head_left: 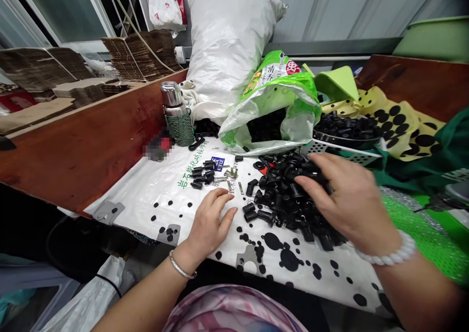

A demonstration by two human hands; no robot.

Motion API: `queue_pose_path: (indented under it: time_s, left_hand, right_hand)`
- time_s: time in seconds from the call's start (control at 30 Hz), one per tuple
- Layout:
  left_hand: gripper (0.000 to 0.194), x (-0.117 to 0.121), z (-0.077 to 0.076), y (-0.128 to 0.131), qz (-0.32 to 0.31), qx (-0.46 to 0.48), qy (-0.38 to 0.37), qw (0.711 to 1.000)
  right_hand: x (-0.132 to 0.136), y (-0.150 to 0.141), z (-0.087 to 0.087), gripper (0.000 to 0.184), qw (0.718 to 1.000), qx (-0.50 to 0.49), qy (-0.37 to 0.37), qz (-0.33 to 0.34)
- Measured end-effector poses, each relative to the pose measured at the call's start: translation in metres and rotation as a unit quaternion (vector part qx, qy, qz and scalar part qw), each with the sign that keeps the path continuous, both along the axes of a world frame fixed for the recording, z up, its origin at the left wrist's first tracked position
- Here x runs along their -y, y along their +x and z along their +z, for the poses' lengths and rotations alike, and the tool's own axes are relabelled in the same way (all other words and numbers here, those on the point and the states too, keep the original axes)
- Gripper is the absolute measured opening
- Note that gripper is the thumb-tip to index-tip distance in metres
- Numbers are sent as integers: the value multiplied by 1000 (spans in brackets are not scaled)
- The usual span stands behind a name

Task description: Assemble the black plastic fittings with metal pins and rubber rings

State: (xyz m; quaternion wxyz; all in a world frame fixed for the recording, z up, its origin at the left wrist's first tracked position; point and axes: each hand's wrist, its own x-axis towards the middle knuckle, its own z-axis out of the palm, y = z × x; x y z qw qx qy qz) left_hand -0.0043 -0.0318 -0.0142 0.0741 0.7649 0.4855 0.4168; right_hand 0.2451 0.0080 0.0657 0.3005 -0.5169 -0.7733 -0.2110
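My left hand (pixel 210 224) is low over the white sheet, thumb and forefinger apart, with nothing visible between them. Just beyond its fingertips lie several small metal strips (pixel 241 188). A small group of black cylindrical parts (pixel 203 173) sits left of the strips. Over the right side of a heap of black rubber-like parts (pixel 289 190) is my right hand (pixel 346 202), its thumb and forefinger spread. Black pieces show in that gap, and its other fingers are hidden behind the hand. A bit of red shows within the heap.
An open green-and-white bag (pixel 271 107) with dark contents stands behind the heap, before a big white sack (pixel 227 39). A steel flask (pixel 178 114) is by the wooden side board (pixel 91 132). A bowl of black parts (pixel 348 132) stands right. Black discs dot the sheet (pixel 139 210).
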Motion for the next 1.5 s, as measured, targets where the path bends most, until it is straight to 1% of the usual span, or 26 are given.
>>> queue_pose_path:
  time_s: [0.03,0.07,0.13,0.23,0.3,0.37,0.47,0.53,0.6,0.63,0.73,0.83,0.9,0.97,1.07,1.13,1.2,1.27,1.33,1.37,1.4,1.43,1.5]
  left_hand:
    - [22,-2,-1,-2,6,-2,-7,1000]
    - [21,-3,-3,-4,12,-3,-15,1000]
    - [20,-6,-7,-6,19,-9,-30,999]
    - [18,-8,-13,-7,18,-13,-44,999]
    - [17,-9,-15,-7,15,-10,-52,998]
    - [16,-9,-17,-7,10,-5,-56,998]
    - [16,-8,-16,-7,1,6,-57,998]
    - [15,-9,-16,-8,-4,17,-62,998]
    - [15,-9,-15,-9,-10,34,-74,997]
    - [15,-9,-15,-9,-10,49,-82,995]
    - [23,-9,-15,-11,6,131,-112,985]
    - [28,-6,-11,-11,7,203,-151,968]
    - [22,-2,-7,-9,-16,207,-182,961]
    - [18,1,-2,-7,-45,192,-207,958]
    - [18,-1,7,-6,-69,152,-210,963]
    - [18,-12,14,-5,-66,116,-187,973]
    - [18,-31,23,-1,-63,74,-155,983]
    - [19,-58,30,7,-61,19,-127,990]
    - [20,-89,35,22,-63,-49,-115,990]
    - [19,-104,36,31,-64,-90,-106,988]
    - [19,-120,36,41,-62,-101,-103,988]
    - [22,-134,34,51,-67,-107,-103,987]
    - [28,-158,29,70,-86,-118,-113,983]
  right_hand:
    - [-1,-11,-4,42,999,12,-14,28]
    - [-2,-24,-8,37,997,36,-44,49]
    - [-6,-50,-19,29,981,119,-136,74]
    - [-18,-82,-37,18,963,170,-177,107]
    - [-29,-94,-49,18,957,191,-190,108]
    - [-38,-100,-59,20,951,207,-204,102]
    - [-47,-102,-68,21,946,218,-218,99]
    - [-49,-102,-68,20,947,211,-221,102]
    - [-47,-100,-63,16,952,188,-217,107]
    - [-45,-99,-60,17,956,171,-213,111]
    - [-32,-93,-49,19,965,109,-198,133]
    - [-12,-89,-45,19,965,45,-193,174]
    - [0,-88,-46,19,960,7,-195,202]
    - [9,-86,-47,17,954,-29,-199,223]
    - [12,-78,-46,14,947,-92,-201,233]
    - [7,-66,-44,11,939,-175,-201,219]
    - [-1,-50,-42,9,922,-283,-195,181]
    - [-9,-34,-40,11,895,-385,-186,128]
    - [-14,-22,-38,14,864,-463,-178,88]
    - [-16,-18,-38,15,851,-490,-174,77]
    - [-17,-15,-38,15,842,-507,-171,71]
    - [-17,-13,-38,15,837,-515,-168,70]
    - [-16,-12,-39,14,842,-509,-161,78]
